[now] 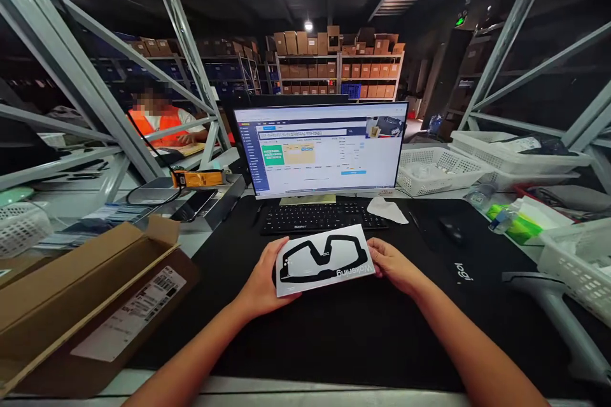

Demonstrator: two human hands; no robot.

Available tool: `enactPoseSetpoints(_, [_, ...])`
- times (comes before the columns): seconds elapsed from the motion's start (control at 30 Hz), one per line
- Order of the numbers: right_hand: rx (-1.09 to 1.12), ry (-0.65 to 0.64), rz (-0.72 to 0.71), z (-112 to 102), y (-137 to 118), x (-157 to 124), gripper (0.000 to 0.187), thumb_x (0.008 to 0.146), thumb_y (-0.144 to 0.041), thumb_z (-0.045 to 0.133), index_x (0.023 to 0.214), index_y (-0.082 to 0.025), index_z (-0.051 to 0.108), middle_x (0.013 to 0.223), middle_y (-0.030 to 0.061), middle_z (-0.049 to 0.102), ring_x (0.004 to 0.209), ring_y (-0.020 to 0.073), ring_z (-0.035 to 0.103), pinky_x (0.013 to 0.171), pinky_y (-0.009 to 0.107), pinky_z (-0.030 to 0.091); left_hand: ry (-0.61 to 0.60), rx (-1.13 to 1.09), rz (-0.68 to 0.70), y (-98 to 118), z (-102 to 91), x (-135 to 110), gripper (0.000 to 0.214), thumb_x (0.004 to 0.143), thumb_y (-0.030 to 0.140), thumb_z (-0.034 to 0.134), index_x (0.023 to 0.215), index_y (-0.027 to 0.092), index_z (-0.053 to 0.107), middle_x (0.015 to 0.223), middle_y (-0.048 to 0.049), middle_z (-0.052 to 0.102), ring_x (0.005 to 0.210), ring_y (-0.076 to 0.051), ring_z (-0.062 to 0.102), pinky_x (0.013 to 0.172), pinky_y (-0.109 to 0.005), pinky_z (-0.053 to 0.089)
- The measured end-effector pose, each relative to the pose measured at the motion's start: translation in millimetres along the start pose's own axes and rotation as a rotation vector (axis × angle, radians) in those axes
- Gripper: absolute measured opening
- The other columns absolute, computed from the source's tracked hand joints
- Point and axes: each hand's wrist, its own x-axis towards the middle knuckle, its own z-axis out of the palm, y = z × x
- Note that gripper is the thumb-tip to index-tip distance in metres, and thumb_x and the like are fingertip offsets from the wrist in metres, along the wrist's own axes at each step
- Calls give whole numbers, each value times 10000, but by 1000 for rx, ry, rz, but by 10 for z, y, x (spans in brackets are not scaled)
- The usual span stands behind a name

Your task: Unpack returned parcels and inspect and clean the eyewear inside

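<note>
A flat white box (312, 253) with a black glasses outline printed on its face is held up above the black desk mat (353, 337). The printed word "Wakening" reads upside down from where I sit. My left hand (265, 276) grips the box's left end, thumb along the top edge and fingers beneath. At the right end, my right hand (392, 262) pinches the edge between thumb and fingers. Just beyond the box lies a black keyboard (305, 219), in front of a lit monitor (319, 172).
An opened cardboard carton (57, 292) with a shipping label stands at left. To the right are a barcode scanner (554, 305), a black mouse (451, 231) and white plastic baskets (429, 168). A crumpled tissue (387, 210) lies by the keyboard. A person in an orange vest (165, 127) sits beyond the metal frame.
</note>
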Motion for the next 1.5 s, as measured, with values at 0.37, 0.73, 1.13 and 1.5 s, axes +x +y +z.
enactPoseSetpoints(0.37, [-49, 172, -28, -91, 15, 196, 405, 671, -491, 734, 508, -209, 493, 461, -51, 404, 432, 76, 299, 424, 244, 199, -24, -404, -307, -193, -53, -64, 995, 511, 451, 909, 1344, 236, 409, 1365, -172, 562, 1316, -397, 539, 1062, -583, 486])
enactPoseSetpoints(0.73, [-102, 297, 15, -504, -43, 7, 281, 629, -358, 711, 473, -194, 544, 455, -34, 429, 442, 83, 346, 436, 244, 253, -78, -427, -348, -340, -187, -223, 981, 471, 393, 919, 1282, 233, 390, 1328, -168, 546, 1312, -395, 530, 1079, -611, 442])
enactPoseSetpoints(1.13, [-54, 423, 22, -638, 129, -102, 368, 574, -442, 776, 489, -188, 522, 471, -56, 363, 453, 67, 284, 420, 220, 219, -127, -380, -292, -429, -352, -396, 984, 519, 391, 885, 1324, 225, 344, 1347, -166, 534, 1306, -373, 529, 1140, -589, 364])
enactPoseSetpoints(1.5, [-43, 511, 55, -575, 296, -115, 314, 571, -407, 721, 483, -200, 503, 467, -50, 380, 450, 80, 290, 411, 232, 212, -76, -430, -337, -513, -531, -735, 1016, 554, 496, 888, 1372, 227, 348, 1395, -186, 502, 1331, -389, 503, 1115, -587, 395])
